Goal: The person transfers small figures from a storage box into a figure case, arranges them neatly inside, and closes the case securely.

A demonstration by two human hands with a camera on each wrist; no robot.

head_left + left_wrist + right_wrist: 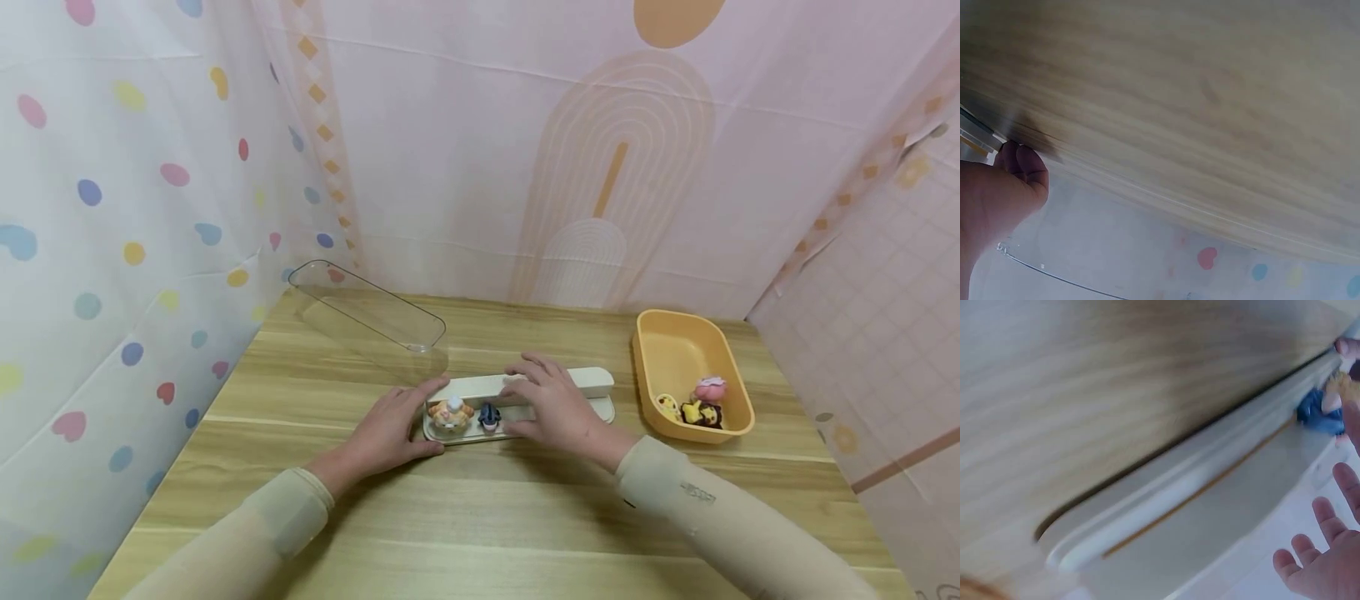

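Observation:
A long white stepped display base [600,379] lies across the middle of the table. My left hand [386,429] grips its left end, thumb at the front corner and fingers at the back; in the left wrist view the hand [1007,187] has its fingers bent at the end of the base. On the lower step stand a figurine with orange-brown hair and a white top [450,414] and, to its right, a small dark blue figurine [489,417]. My right hand [558,408] is over the base just right of the blue figurine, its fingers spread and apart in the right wrist view.
A clear plastic cover [408,343] with a dark rim stands at the back left of the table. To the right is a yellow tub [678,342] with several small figurines, among them a pink one [710,388]. Patterned curtains [450,167] enclose the table at the back and sides.

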